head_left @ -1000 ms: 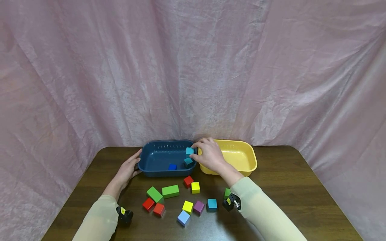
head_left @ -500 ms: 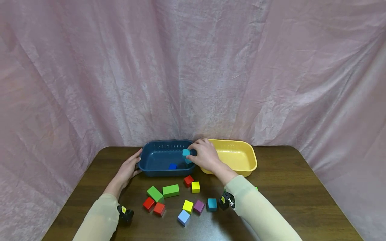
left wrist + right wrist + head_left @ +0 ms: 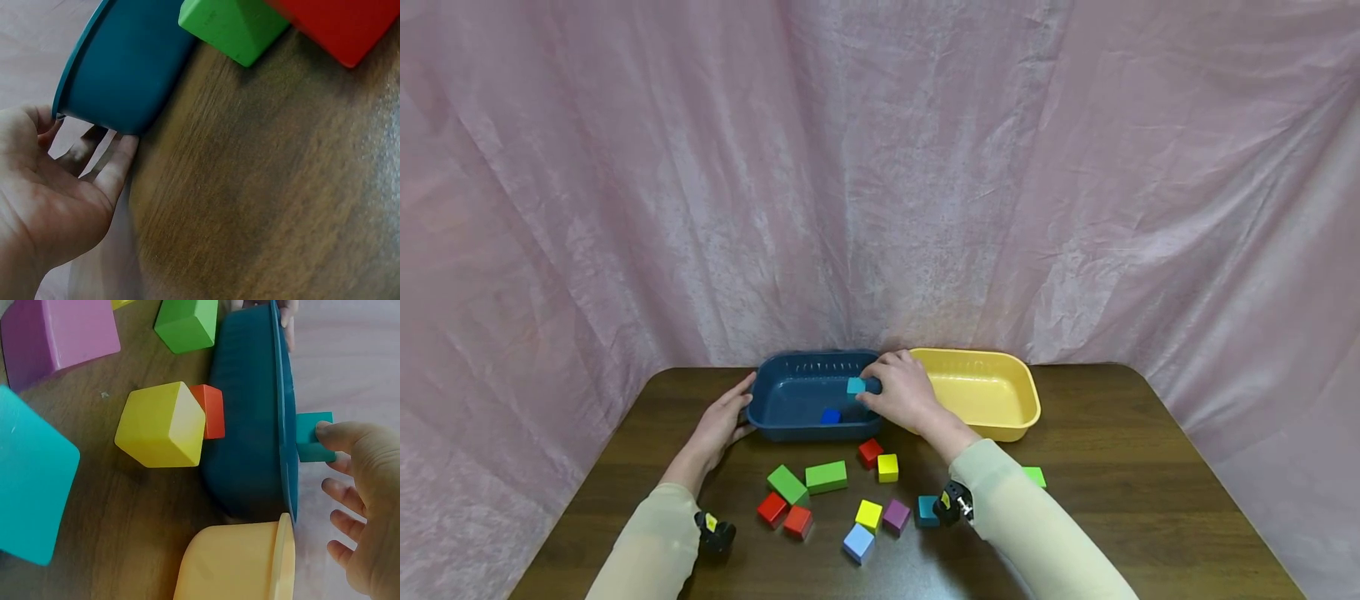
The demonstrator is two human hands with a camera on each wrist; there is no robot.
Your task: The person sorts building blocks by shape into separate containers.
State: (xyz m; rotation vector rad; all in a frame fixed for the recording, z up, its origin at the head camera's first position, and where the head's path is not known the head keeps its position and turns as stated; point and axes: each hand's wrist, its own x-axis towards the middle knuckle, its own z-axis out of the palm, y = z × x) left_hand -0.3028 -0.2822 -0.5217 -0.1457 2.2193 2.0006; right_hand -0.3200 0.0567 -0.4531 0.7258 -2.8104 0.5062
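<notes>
The right hand (image 3: 906,392) pinches a turquoise cube (image 3: 856,386) between thumb and finger, over the right part of the dark blue basket (image 3: 808,432). In the right wrist view the cube (image 3: 314,436) shows beyond the basket's rim, with the thumb on its face and the other fingers spread apart. At the basket's left end, the left hand (image 3: 718,427) touches the outer wall. Its fingers are fairly straight against the basket's side (image 3: 128,69) in the left wrist view. A small blue block (image 3: 831,416) lies inside the basket.
A yellow basket (image 3: 1022,417) stands right beside the blue one. In front lie green blocks (image 3: 826,477), red cubes (image 3: 797,522), yellow cubes (image 3: 887,467), a purple cube (image 3: 896,517), a light blue cube (image 3: 858,542) and another turquoise cube (image 3: 927,510), partly behind the right wrist camera.
The right hand has moved left with the turquoise cube, further over the blue basket. It now hides a second teal cube seen in the basket earlier. The left hand stays put.
</notes>
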